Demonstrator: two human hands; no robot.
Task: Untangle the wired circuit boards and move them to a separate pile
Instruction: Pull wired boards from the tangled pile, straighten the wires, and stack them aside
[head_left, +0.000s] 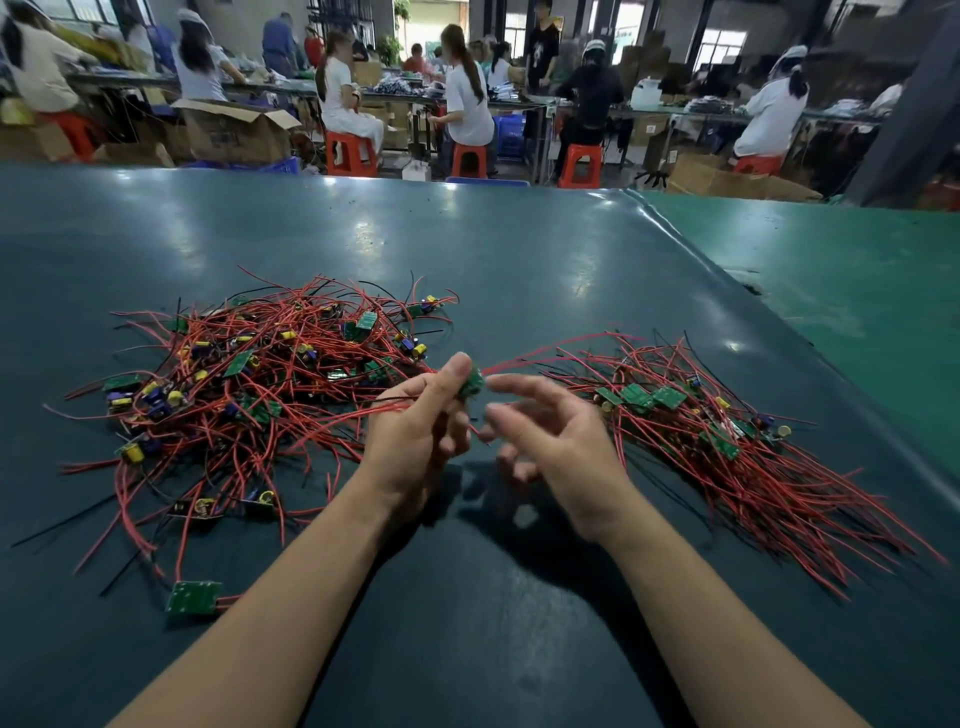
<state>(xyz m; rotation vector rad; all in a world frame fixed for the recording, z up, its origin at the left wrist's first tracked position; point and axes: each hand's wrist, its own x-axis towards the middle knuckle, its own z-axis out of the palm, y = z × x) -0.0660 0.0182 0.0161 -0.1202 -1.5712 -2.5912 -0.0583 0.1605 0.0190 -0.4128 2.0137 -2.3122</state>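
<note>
Now I am pinching a small circuit board (471, 383) in my left hand (415, 441), while my right hand (550, 441) is hovering just beside it, fingers spread.

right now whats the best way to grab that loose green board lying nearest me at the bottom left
Pinch the loose green board by its two long edges, coming from above with the left hand. It lies flat on the table, apart from the tangled pile, and its red wires leave the right end, so probably avoid gripping there.
</note>
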